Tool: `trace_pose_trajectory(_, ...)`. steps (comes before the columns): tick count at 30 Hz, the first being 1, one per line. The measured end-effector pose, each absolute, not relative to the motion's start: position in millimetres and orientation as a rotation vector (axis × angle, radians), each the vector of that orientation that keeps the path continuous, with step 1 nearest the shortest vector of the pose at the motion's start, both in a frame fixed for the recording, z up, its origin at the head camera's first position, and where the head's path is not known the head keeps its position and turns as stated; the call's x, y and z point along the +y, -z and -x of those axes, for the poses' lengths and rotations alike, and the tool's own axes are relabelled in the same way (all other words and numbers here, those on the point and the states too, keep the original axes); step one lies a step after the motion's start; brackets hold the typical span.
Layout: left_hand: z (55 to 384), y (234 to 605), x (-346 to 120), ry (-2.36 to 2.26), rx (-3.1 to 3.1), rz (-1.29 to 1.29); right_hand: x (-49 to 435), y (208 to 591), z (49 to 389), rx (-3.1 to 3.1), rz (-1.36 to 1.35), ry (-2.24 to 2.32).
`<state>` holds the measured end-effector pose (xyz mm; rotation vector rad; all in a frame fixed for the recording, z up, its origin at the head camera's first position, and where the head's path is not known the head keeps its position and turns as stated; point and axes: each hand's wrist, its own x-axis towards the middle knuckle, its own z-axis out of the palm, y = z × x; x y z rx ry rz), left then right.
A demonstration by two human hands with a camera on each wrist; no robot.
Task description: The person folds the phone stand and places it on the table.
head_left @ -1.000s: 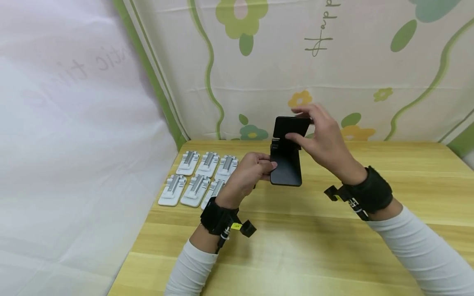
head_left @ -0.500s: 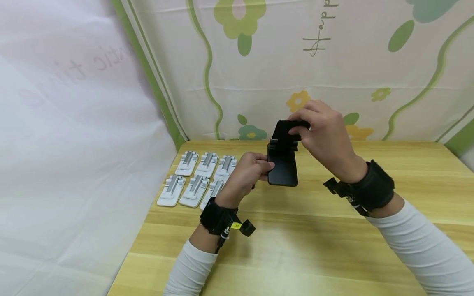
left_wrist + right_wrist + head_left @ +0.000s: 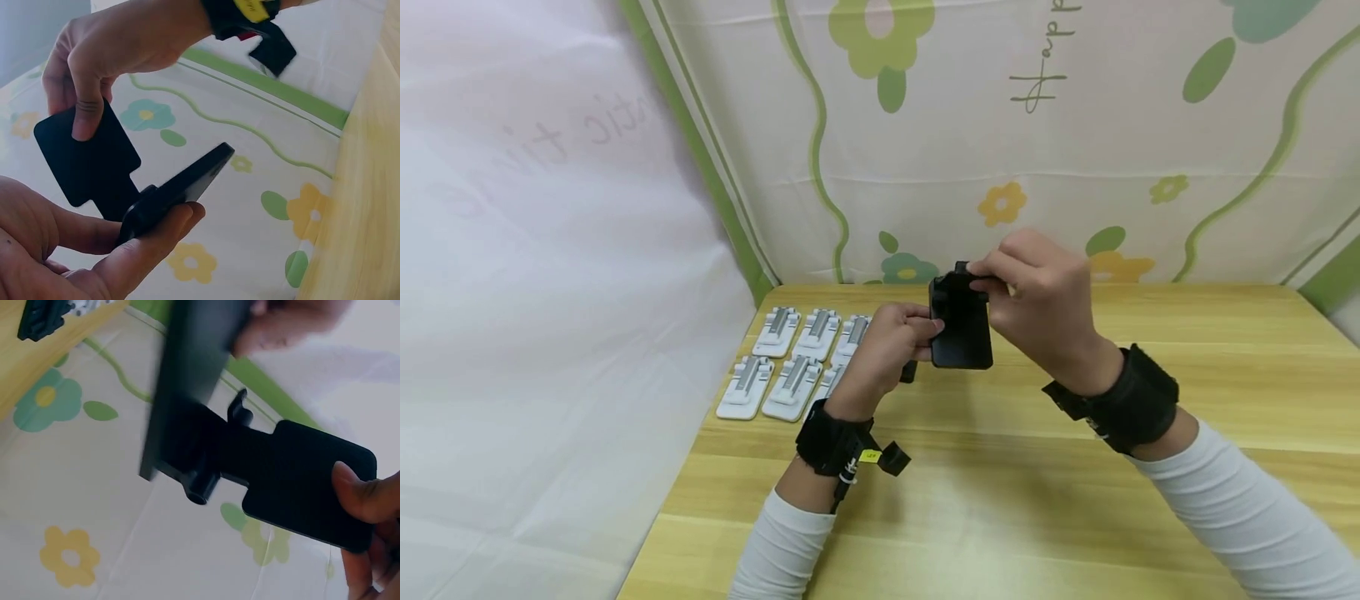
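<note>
A black folding phone stand is held up above the table between both hands. My left hand grips the left edge of its base, thumb on the near face. With thumb and fingers, my right hand pinches the stand's smaller upper plate, which is mostly hidden behind that hand in the head view. A narrow hinged neck joins the two plates, opened at an angle. In the left wrist view the base appears edge-on, with the upper plate standing off from it.
Several white folded phone stands lie in two rows at the left of the wooden table. A black item lies beside them, partly behind the left hand. A flower-patterned curtain hangs behind the table.
My right hand has shifted down and left, its grip now turned over the upper plate. That plate has swung backward, and the base has moved slightly left and tilted. My left hand keeps its grip.
</note>
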<state>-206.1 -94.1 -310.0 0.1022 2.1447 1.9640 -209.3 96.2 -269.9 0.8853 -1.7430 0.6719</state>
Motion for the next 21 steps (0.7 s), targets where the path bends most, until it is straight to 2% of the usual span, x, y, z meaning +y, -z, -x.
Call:
trace_pose_trajectory(14,209,297,-115,-2.199,2.015,0.025,72,317,201,-1.546,-1.079,-0.317)
trace_pose_trajectory(21,208,294,-118,-2.216,2.017,0.007,69,322,200,-1.564,-1.075,-0.291)
